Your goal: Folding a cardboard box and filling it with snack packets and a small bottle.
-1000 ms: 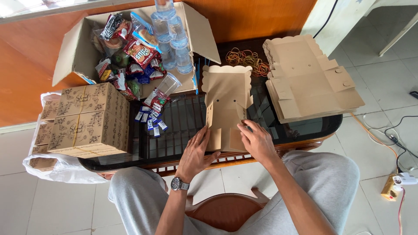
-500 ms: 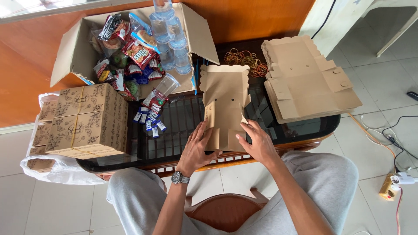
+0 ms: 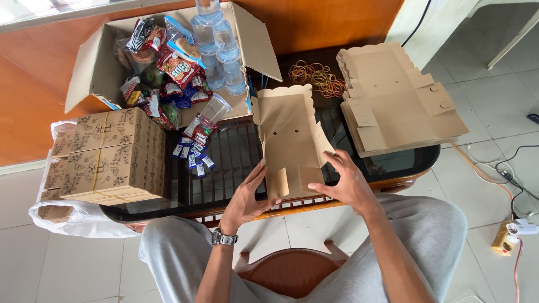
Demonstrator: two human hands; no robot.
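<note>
A flat brown cardboard box blank [image 3: 289, 140] with scalloped edges lies partly folded on the dark glass table [image 3: 224, 163], in front of me. My left hand [image 3: 245, 197] grips its lower left side flap. My right hand [image 3: 347, 182] presses on its lower right flap. I wear a wristwatch [image 3: 223, 238] on the left wrist. The blank's near end sits at the table's front edge.
A stack of flat box blanks [image 3: 393, 98] lies at the right, rubber bands [image 3: 317, 76] behind it. An open carton [image 3: 168, 56] with snack packets and water cups stands at the back left. Folded printed boxes [image 3: 109, 154] are stacked at the left on a white plastic bag [image 3: 78, 219]. Small sachets [image 3: 193, 154] lie mid-table.
The blank has gone from raised and tilted to lying flatter on the table. Both hands have shifted along its near flaps, the right hand moving outward to the right flap.
</note>
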